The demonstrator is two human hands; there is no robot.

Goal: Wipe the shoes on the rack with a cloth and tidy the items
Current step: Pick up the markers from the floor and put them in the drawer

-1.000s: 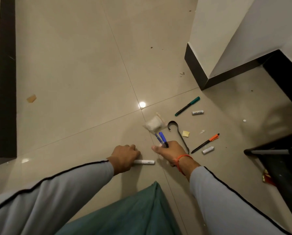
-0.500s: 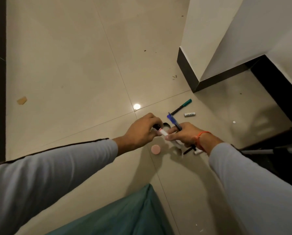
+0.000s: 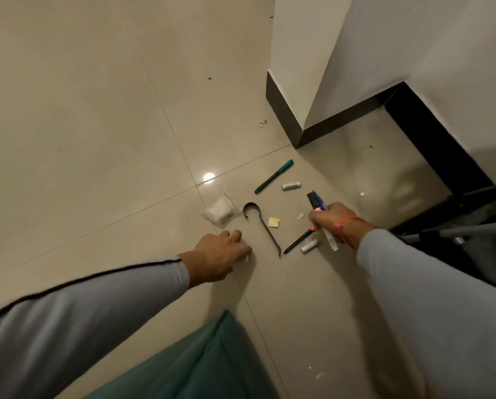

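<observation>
Beige tiled floor (image 3: 97,110) carries scattered items; right hand (image 3: 331,223) grips a bundle of pens (image 3: 317,201); left hand (image 3: 220,254) curls over a small white object on the floor, grip unclear; green pen (image 3: 274,177) and black hook (image 3: 259,226) lie between.

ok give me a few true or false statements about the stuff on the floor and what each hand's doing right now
1. The right hand grips a bundle of pens. True.
2. The green pen is in the left hand. False: it lies on the floor, away from both hands.
3. The black hook lies between the two hands. True.
4. The white pouch sits on the yellow note. False: it lies on bare floor; the yellow note is across the hook.
5. The left hand is raised high. False: it is down at the floor.
</observation>
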